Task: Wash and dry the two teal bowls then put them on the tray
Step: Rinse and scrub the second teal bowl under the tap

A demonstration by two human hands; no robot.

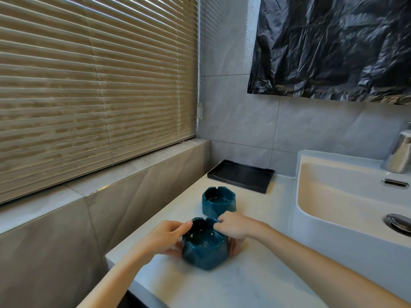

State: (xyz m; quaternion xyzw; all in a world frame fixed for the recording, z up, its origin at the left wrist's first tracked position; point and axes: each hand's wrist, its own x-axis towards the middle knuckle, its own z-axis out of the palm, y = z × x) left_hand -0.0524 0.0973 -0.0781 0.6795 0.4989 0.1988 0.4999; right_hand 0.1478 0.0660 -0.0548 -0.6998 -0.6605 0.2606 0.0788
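The near teal bowl (203, 250) sits on the pale, marble-look counter (255, 274), gripped from both sides. The left hand (165, 237) curls round its left wall with a fingertip at the rim. The right hand (235, 230) hooks its fingers over the far rim, thumb low on the right wall. To lift it well, keep it level, since pale specks lie inside, and carry it right to the white basin (347, 196). The glossy faceted walls look slick, so the flat faces likely offer the surest hold; the rim is notched. The far teal bowl (219, 202) stands just behind, apart. The black rectangular tray (241, 175) lies near the wall.
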